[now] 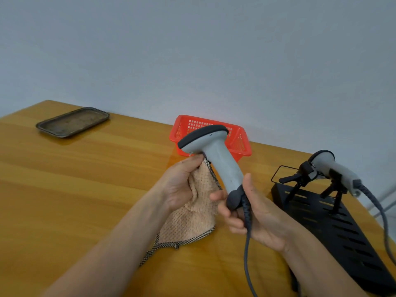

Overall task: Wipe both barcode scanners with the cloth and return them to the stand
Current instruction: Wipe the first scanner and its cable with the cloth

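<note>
A grey barcode scanner with a dark head stands upright above the table. My right hand grips the dark base of its handle, where its grey cable hangs down. My left hand holds a peach cloth with a checked border and presses it against the handle just under the head. The cloth's lower corner trails onto the table. A second grey scanner rests in the clips of the black stand at the right.
A red plastic basket stands behind the held scanner near the wall. A dark metal tray lies at the far left of the wooden table. The second scanner's cable loops off the right edge.
</note>
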